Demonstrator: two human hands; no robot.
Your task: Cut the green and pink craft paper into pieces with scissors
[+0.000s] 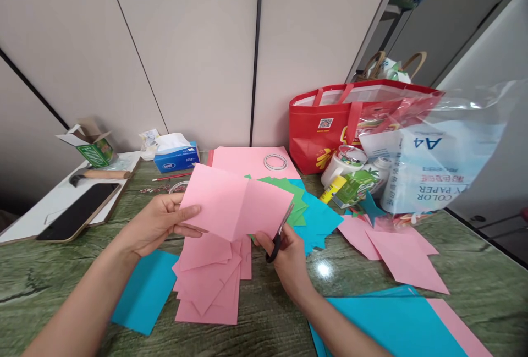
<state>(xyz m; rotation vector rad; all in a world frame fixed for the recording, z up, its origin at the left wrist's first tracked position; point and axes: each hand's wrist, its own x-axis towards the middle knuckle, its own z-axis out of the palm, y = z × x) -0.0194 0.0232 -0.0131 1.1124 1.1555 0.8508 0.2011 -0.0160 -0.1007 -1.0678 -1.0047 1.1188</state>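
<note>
A creased sheet of pink paper (218,200) is held up above the table, with its fold running down the middle. My left hand (157,224) pinches its left edge between thumb and fingers. At the lower right corner my right hand (291,261) has scissors (274,250) with black handles around its fingers, and its thumb touches the paper's lower edge. The blades point up along the right edge; I cannot tell whether they are apart. Several loose pink pieces (208,285) lie overlapped below the sheet. Behind it are stacked green pieces (295,203) and blue pieces (317,222).
A blue square (146,291) lies left, blue sheets (383,324) front right, pink pieces (408,258) right. At the back stand a tissue box (177,158), a red bag (313,137) and a plastic paper bag (437,164). A phone (78,211) and hammer (101,174) are far left.
</note>
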